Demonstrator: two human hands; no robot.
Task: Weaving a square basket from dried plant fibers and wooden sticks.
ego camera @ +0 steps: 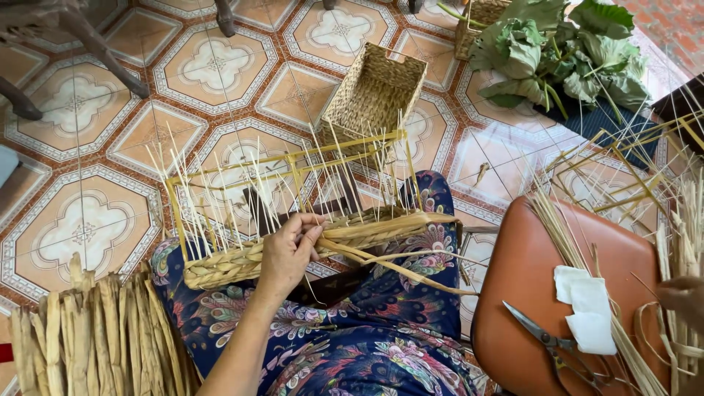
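Left hand [290, 249] is closed in a narrow pinch, fingertips pressed together on a flat tan dried-fibre strand [345, 248] at the top edge of the woven band. That band belongs to a half-made rectangular basket of braided tan fibre on a yellow frame [227, 268]. The basket rests across the person's lap, on a dark blue floral fabric [381, 330], and thin pale upright stakes [220, 198] rise from it. Loose ends of fibre trail off its right end toward the knee.

The right hand [682, 293] shows only partly at the right edge, among loose pale straw strands [572, 242]. Whether it grips any of them cannot be told.

The step in hand looks like weaving 1 more row around the stakes, with only the lowest part of the wall built so far. The next move would seem to call for threading the pinched strand behind the neighbouring stake and pulling it snug against the row below, without bending the thin stakes.

Nearby, a finished rectangular woven straw basket [374, 92] stands on the patterned tile floor [81, 220]. A bundle of thick dried stalks [95, 337] lies by the left knee. On an orange-brown stool seat [528, 293] lie steel scissors [546, 341] and a folded white cloth [587, 308].
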